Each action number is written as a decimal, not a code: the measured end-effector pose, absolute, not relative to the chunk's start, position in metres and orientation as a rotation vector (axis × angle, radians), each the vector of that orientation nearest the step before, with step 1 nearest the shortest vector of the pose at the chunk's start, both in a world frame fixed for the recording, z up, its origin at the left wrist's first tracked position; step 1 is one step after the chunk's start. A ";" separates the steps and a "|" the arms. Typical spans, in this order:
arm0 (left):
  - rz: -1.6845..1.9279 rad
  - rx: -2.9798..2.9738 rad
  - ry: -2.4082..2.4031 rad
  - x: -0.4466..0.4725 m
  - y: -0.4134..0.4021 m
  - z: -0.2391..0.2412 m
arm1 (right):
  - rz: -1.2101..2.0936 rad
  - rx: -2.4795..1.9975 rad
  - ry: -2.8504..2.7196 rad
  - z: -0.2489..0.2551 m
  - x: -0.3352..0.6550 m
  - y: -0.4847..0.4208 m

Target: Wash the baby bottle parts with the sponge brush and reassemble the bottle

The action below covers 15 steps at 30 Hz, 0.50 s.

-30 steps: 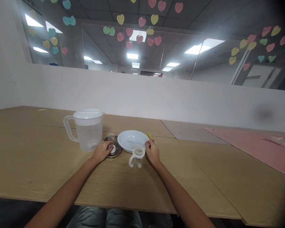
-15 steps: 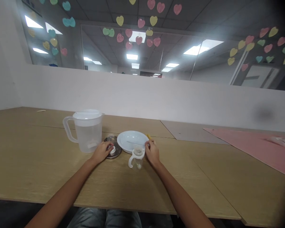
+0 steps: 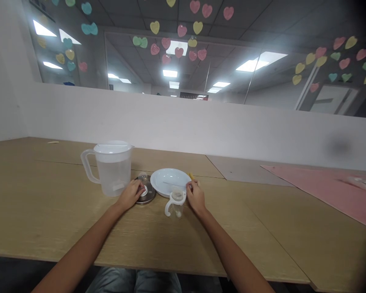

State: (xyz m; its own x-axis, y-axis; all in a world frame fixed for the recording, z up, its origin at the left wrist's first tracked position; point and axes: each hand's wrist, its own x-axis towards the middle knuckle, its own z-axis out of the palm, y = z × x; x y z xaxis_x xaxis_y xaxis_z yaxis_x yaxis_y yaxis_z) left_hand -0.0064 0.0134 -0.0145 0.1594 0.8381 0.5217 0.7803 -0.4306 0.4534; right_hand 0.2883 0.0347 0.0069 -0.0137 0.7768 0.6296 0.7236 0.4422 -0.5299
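My left hand point(image 3: 131, 196) is closed with its fingertips on a small white bottle collar point(image 3: 144, 191), which rests on a round metal dish point(image 3: 149, 198). A clear dome cap point(image 3: 142, 177) stands on the same dish, just beyond my fingers. My right hand point(image 3: 196, 196) is pinched round a thin tool with a yellow end point(image 3: 192, 176); its slender shaft seems to reach over the white plate point(image 3: 158, 176). Between my hands stands an uncapped clear baby bottle point(image 3: 177, 205) with white handles, in front of the plate and close to my right hand.
A lidded translucent pitcher point(image 3: 114, 173) with a handle stands left of the dish. On the right lie a grey sheet point(image 3: 244, 169) and a pink sheet point(image 3: 329, 187) with a clear plastic packet point(image 3: 361, 182). A white wall point(image 3: 183, 126) runs behind the wooden table point(image 3: 158, 244).
The fingers of my left hand shift very slightly at the white collar, and the dish moves a touch to the left. My right hand keeps its place.
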 end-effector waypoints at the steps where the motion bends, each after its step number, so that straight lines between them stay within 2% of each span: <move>1: 1.138 2.333 1.627 -0.006 0.013 -0.014 | 0.068 -1.297 -1.749 0.007 0.288 0.035; 15: 1.246 2.265 1.721 -0.008 0.012 -0.011 | 0.065 -1.313 -1.758 0.009 0.288 0.033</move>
State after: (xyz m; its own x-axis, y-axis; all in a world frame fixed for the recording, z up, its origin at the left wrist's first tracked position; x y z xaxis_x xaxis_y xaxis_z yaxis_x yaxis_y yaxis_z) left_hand -0.0080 0.0124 -0.0111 0.0641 0.8222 0.5655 0.7939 -0.3854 0.4703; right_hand 0.2880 0.0331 0.0087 -0.0176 0.7828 0.6220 0.7351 0.4318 -0.5226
